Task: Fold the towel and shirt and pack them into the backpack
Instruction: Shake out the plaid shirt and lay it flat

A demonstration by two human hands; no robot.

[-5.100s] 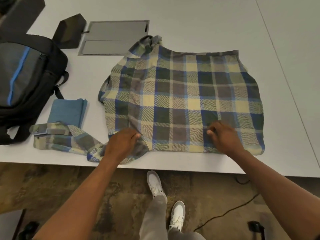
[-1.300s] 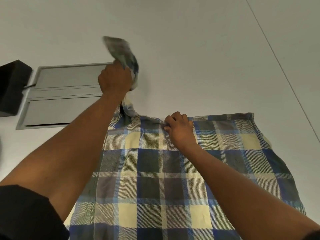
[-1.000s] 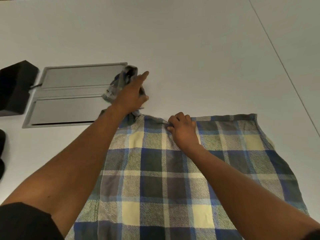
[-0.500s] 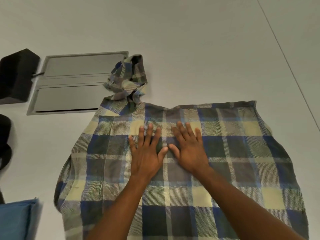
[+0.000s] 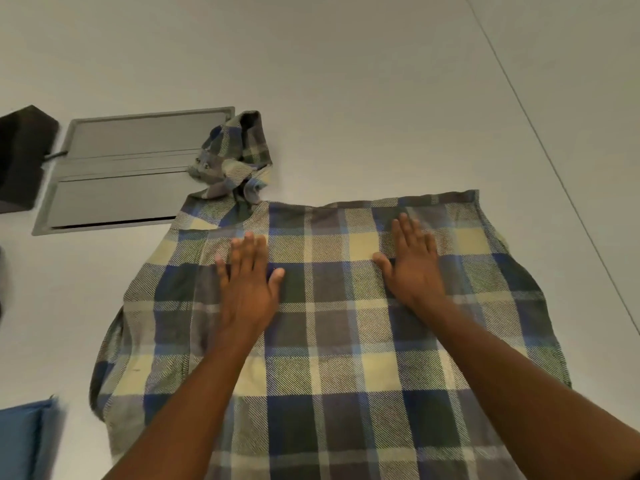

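A blue, yellow and grey plaid shirt lies spread flat on the white table. One sleeve is bunched in a heap at the shirt's far left corner, partly over a metal hatch. My left hand presses flat on the shirt's upper left part, fingers straight. My right hand presses flat on the upper right part, fingers straight. A folded blue towel shows at the lower left edge. The backpack is only a dark blurred sliver at the left edge.
A grey metal hatch is set into the table at the far left, with a black box beside it. A seam runs diagonally across the table on the right.
My hands have slid apart across the shirt, left hand to the left and right hand to the right. Earlier my left hand laid the sleeve down by the hatch.
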